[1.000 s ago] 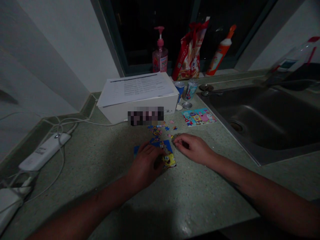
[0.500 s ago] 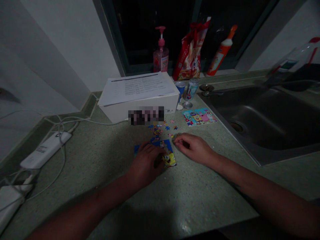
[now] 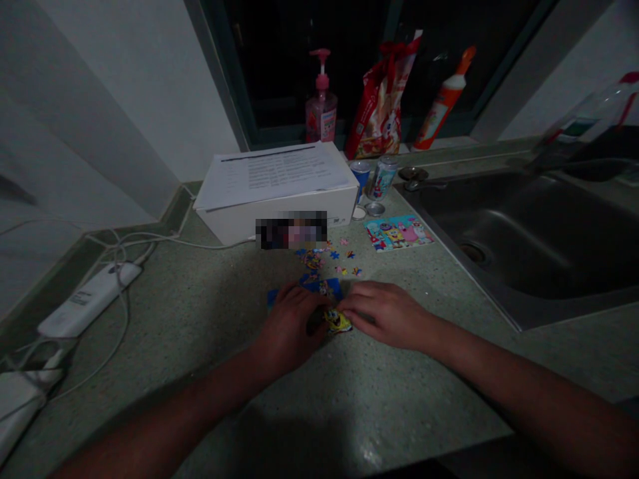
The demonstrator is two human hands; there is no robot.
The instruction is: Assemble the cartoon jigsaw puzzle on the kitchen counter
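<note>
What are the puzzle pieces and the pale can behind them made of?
The puzzle pieces look like thin printed card with a slight sheen, since they lie very flat, though the dim light hides their cut edges. The pale can looks like printed metal, probably aluminium or tinplate, with a glossy finish and a metallic-looking top; the picture cannot settle which metal.

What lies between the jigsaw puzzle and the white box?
Loose jigsaw pieces lie scattered on the speckled counter between the puzzle and the white box, in the head view.
</note>
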